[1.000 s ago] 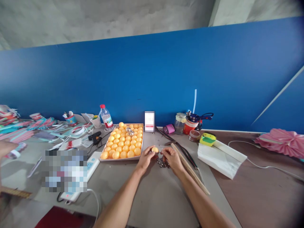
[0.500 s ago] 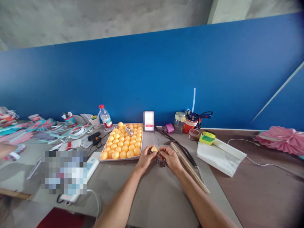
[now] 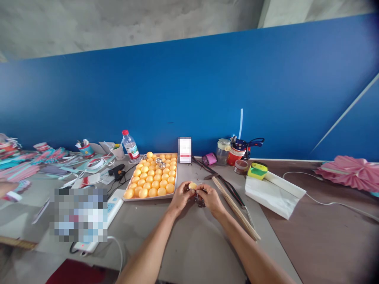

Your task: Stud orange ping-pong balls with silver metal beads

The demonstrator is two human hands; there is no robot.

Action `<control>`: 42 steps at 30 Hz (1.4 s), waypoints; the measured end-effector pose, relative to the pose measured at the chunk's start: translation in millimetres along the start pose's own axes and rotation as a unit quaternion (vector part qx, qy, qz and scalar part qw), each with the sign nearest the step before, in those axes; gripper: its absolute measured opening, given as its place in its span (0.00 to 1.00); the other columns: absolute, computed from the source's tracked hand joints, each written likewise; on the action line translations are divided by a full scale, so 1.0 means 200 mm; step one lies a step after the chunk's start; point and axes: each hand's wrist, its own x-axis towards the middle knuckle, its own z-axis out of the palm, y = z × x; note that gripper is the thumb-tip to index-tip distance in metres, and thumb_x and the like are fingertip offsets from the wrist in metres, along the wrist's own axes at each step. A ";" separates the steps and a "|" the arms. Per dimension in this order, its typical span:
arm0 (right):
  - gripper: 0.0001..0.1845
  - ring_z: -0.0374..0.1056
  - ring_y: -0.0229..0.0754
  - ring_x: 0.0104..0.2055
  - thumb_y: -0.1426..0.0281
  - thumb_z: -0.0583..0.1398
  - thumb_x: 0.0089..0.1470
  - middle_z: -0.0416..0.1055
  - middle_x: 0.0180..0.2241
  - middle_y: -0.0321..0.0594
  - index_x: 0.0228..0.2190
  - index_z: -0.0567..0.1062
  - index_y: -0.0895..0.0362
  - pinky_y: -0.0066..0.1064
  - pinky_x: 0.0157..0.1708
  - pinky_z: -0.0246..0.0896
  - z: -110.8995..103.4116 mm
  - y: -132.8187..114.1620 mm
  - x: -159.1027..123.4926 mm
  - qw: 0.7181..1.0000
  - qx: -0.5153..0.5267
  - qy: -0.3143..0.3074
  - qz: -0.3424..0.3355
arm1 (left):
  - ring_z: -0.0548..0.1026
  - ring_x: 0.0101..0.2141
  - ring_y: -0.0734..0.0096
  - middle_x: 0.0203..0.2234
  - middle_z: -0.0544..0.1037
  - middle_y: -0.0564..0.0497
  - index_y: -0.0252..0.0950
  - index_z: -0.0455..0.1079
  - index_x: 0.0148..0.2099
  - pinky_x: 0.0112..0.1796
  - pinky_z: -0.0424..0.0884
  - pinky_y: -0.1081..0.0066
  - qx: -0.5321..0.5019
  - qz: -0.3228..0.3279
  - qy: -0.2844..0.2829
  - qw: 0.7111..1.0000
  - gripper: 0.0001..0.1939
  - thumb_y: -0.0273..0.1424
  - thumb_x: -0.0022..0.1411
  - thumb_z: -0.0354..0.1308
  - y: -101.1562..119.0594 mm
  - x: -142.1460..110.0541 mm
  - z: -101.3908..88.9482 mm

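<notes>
My left hand (image 3: 180, 198) is closed around an orange ball (image 3: 192, 185), which looks like a table tennis ball and is partly covered by my fingers. Against its right side, my right hand (image 3: 211, 198) pinches a dark, shiny, beaded-looking strip (image 3: 201, 202) whose loose part hangs below the fingers. Both hands meet over the grey table, fingertips close together. To their left lies a shallow white tray (image 3: 177, 177) filled with rows of orange balls (image 3: 152, 192). A silvery patterned piece (image 3: 160, 163) rests on top of those balls.
Wooden sticks (image 3: 237, 209) and dark straps (image 3: 226, 184) lie right of my hands. Behind stand a phone (image 3: 185, 150), a glass jar (image 3: 223, 152) and a red cup (image 3: 236, 156). Leftward are a water bottle (image 3: 130, 146), glue gun (image 3: 117, 172), power strip (image 3: 115, 206) and another person's hand (image 3: 6, 188).
My right hand has shifted slightly left, bringing its fingers closer to the ball with the dark strip. My left hand keeps its hold.
</notes>
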 end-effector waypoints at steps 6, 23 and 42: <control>0.06 0.57 0.34 0.17 0.67 0.57 0.42 0.62 0.14 0.29 0.26 0.69 0.57 0.25 0.18 0.52 0.00 0.01 0.00 1.000 0.021 -0.011 0.020 | 0.72 0.36 0.68 0.36 0.74 0.47 0.33 0.66 0.46 0.38 0.68 0.69 0.042 0.015 0.002 0.999 0.23 0.35 0.48 0.64 -0.01 0.00 -0.01; 0.04 0.57 0.34 0.15 0.69 0.56 0.41 0.62 0.13 0.28 0.23 0.63 0.55 0.25 0.15 0.52 0.01 0.01 0.00 1.000 -0.013 -0.001 0.024 | 0.71 0.35 0.68 0.34 0.73 0.49 0.33 0.65 0.45 0.38 0.67 0.70 0.146 0.060 0.009 0.987 0.21 0.35 0.50 0.62 -0.01 -0.02 0.01; 0.08 0.69 0.43 0.37 0.72 0.55 0.50 0.72 0.36 0.45 0.31 0.75 0.57 0.30 0.38 0.57 -0.14 -0.06 -0.01 0.838 -0.532 -0.095 -0.083 | 0.71 0.32 0.71 0.33 0.73 0.50 0.33 0.65 0.43 0.34 0.68 0.72 0.049 0.006 0.050 0.998 0.21 0.31 0.45 0.64 -0.01 0.01 0.02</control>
